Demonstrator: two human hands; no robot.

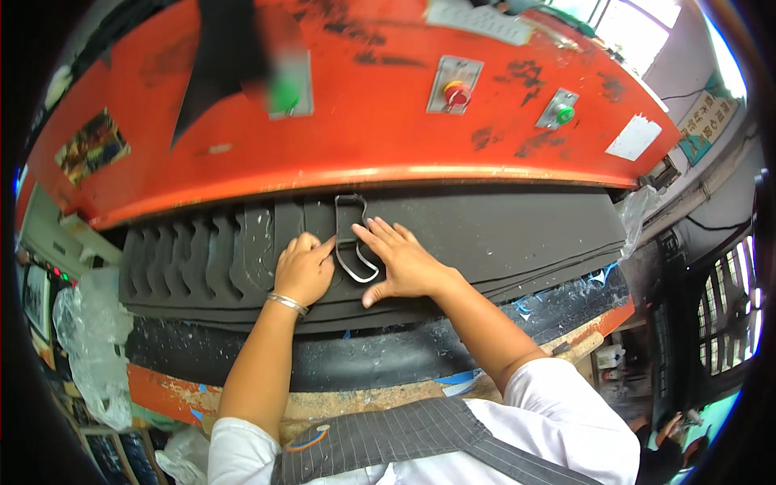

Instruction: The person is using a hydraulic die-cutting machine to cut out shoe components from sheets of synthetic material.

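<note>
Two bare hands and one metal outline die [347, 241] meet near the middle of one stack of dark foam sheets [517, 230]; the die lies on the top sheet, its far end close to the orange-red machine front [364, 149]; the left hand [305, 265] has most fingers curled, its index finger reaching the die's left edge, though I cannot tell whether it pinches the metal; the right hand [400, 263] is spread wide, fingertips at the die's right edge, thumb held apart, grasping nothing visible.

On the machine front sit three buttons: one red button [457, 94] and two green ones, the left of them blurred; right of the right hand a broad, flat stretch of foam runs to the sheet's far side; at left, several wavy-edged cuts crowd together, too merged to count surely; along the near edge the layers show as thin, uneven lines, just above the black, fleck-strewn tabletop [380, 364].

The die is a narrow upright strip, curved at its near end, with one crossbar; the foam looks matt and smooth.
</note>
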